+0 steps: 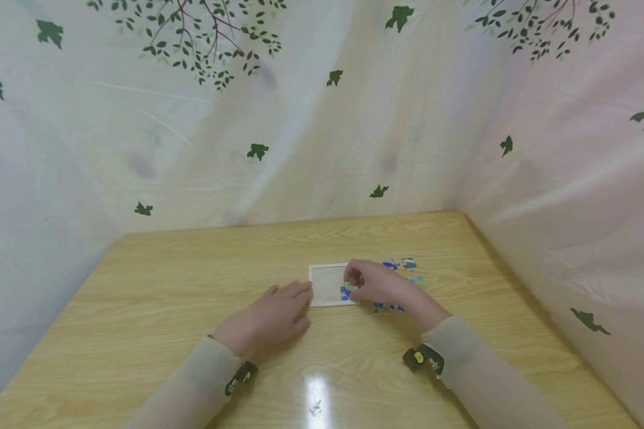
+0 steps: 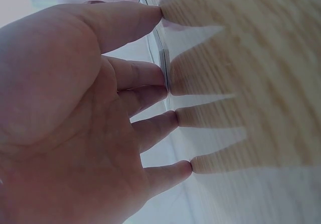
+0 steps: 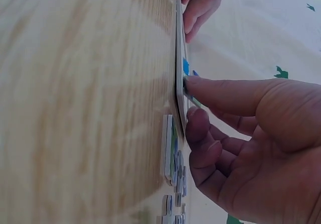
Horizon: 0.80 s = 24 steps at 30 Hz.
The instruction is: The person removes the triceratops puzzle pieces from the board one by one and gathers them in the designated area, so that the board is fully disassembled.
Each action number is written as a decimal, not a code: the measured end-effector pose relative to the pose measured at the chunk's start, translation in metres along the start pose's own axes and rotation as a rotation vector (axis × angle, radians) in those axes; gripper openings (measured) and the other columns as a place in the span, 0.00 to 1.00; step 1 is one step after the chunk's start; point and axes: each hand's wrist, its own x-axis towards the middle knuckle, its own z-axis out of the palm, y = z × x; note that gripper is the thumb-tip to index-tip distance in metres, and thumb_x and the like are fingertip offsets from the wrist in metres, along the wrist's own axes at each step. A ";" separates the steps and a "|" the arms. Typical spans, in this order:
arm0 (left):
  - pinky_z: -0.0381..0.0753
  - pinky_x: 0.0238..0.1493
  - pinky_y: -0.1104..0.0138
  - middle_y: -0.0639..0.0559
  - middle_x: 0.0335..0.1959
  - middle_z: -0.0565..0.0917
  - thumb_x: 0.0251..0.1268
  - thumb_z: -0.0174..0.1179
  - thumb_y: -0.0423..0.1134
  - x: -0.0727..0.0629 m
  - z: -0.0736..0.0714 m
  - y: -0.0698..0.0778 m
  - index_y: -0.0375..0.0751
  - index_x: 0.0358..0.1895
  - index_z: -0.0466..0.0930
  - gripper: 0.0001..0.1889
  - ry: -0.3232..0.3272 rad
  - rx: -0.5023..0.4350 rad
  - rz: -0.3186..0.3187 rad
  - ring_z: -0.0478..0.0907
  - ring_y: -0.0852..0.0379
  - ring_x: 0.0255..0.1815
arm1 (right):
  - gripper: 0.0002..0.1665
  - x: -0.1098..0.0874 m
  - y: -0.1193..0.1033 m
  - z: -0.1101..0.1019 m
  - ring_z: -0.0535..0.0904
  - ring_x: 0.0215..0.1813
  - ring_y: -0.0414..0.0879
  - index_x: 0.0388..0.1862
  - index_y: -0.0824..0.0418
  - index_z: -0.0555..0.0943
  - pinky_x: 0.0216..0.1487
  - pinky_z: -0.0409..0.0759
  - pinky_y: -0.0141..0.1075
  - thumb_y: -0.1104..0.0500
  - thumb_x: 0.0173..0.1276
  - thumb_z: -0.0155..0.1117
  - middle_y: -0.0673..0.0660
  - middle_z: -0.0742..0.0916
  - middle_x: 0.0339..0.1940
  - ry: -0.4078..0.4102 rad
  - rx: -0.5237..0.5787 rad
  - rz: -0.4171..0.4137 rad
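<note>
A shallow white puzzle tray lies flat on the table, with a few joined blue puzzle pieces at its right side. My left hand rests on the table with fingers spread, its fingertips touching the tray's left edge; the left wrist view shows that hand palm-on. Over the tray's right end, my right hand pinches a puzzle piece between thumb and fingers. That piece is tilted at the tray surface in the right wrist view, and the fingers hide most of it.
Loose puzzle pieces lie to the right of the tray: blue ones and a grey-green one behind the right wrist, others in front of it. In the right wrist view some loose pieces sit close to the tray. Printed curtains enclose the wooden table.
</note>
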 end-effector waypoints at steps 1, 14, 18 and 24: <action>0.53 0.87 0.36 0.43 0.90 0.60 0.89 0.54 0.52 0.000 0.000 0.000 0.36 0.87 0.62 0.35 0.000 0.004 0.001 0.55 0.40 0.90 | 0.12 0.000 0.000 0.000 0.80 0.43 0.47 0.51 0.56 0.83 0.44 0.83 0.41 0.63 0.75 0.76 0.52 0.85 0.44 0.003 0.006 -0.008; 0.53 0.87 0.37 0.44 0.90 0.59 0.90 0.52 0.52 0.000 0.000 0.000 0.37 0.87 0.61 0.35 -0.004 0.018 0.006 0.54 0.40 0.90 | 0.05 -0.012 0.002 -0.021 0.81 0.47 0.48 0.50 0.58 0.81 0.49 0.83 0.42 0.62 0.81 0.70 0.53 0.86 0.45 0.040 0.117 -0.078; 0.55 0.87 0.36 0.41 0.89 0.60 0.89 0.54 0.50 0.002 0.000 0.000 0.34 0.87 0.62 0.35 -0.007 0.024 0.022 0.55 0.38 0.89 | 0.05 -0.020 0.008 -0.031 0.80 0.49 0.49 0.51 0.58 0.81 0.51 0.83 0.43 0.62 0.82 0.68 0.54 0.85 0.46 0.041 0.132 -0.082; 0.54 0.86 0.35 0.41 0.89 0.60 0.89 0.55 0.51 0.003 0.001 -0.002 0.34 0.87 0.62 0.35 -0.015 0.031 0.021 0.54 0.38 0.90 | 0.06 -0.031 0.023 -0.044 0.81 0.50 0.50 0.52 0.60 0.81 0.50 0.83 0.42 0.63 0.82 0.69 0.55 0.86 0.46 0.065 0.137 -0.080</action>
